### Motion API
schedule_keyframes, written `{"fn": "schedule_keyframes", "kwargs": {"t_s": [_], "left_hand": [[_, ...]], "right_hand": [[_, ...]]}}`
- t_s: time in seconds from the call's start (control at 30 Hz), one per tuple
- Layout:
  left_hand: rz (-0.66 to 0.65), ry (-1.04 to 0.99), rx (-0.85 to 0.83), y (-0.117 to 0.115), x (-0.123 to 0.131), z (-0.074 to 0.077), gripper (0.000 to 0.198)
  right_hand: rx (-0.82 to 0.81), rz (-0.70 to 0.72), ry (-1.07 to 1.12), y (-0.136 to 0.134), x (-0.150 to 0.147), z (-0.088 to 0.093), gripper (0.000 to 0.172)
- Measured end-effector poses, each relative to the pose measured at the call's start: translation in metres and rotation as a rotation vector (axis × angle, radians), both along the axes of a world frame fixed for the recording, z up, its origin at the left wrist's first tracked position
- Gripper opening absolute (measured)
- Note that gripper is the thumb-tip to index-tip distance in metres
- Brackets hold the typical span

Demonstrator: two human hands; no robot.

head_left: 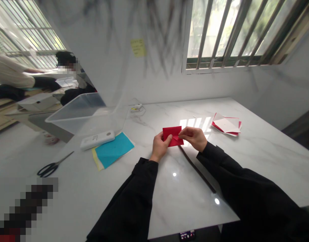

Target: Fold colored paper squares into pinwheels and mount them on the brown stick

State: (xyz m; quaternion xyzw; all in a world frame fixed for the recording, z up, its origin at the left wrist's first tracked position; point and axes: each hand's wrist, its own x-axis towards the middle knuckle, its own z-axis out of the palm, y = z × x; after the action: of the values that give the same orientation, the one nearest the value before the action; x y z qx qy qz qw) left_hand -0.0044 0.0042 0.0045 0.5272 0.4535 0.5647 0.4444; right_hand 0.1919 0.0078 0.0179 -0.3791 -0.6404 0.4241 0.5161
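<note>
A small folded piece of red paper (172,132) is held above the middle of the table. My left hand (160,145) grips its left side, with the thumb lying across the front face. At its right edge, my right hand (195,137) pinches the paper between thumb and fingertips. A fold or flap shows on the face between the two hands. Below the paper, a thin dark strip (197,169) runs along the tabletop toward my right forearm.
Left of my hands lie blue paper (114,150), a white case (97,139) and black scissors (52,167). Behind them stands a clear plastic bin (76,116). Red and white papers (227,125) lie at the right on the marble-patterned table (258,161). Two people sit at the far left.
</note>
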Motion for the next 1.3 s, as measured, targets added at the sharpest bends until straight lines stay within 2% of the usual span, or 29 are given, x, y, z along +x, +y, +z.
{"fn": "schedule_keyframes", "kwargs": {"t_s": [0.13, 0.27, 0.57, 0.73, 1.13, 1.3], "left_hand": [[-0.014, -0.053, 0.001, -0.003, 0.003, 0.004, 0.029], [-0.037, -0.063, 0.012, -0.007, 0.006, 0.009, 0.03], [-0.07, -0.044, 0.016, -0.012, 0.011, 0.01, 0.035], [-0.096, -0.048, 0.013, -0.012, 0.011, 0.009, 0.038], [-0.164, -0.142, -0.034, -0.012, 0.011, 0.01, 0.046], [-0.154, -0.172, -0.058, -0.011, 0.011, 0.01, 0.047]], "right_hand": [[0.194, -0.094, -0.221, -0.009, -0.005, 0.003, 0.011], [0.262, -0.13, -0.251, -0.011, -0.006, 0.003, 0.015], [0.22, -0.095, -0.113, -0.004, -0.006, -0.008, 0.018], [0.213, -0.113, -0.137, -0.003, -0.006, -0.007, 0.015], [0.068, -0.126, -0.123, -0.003, -0.01, -0.003, 0.025], [0.079, -0.187, -0.147, -0.003, -0.011, -0.006, 0.026]]}}
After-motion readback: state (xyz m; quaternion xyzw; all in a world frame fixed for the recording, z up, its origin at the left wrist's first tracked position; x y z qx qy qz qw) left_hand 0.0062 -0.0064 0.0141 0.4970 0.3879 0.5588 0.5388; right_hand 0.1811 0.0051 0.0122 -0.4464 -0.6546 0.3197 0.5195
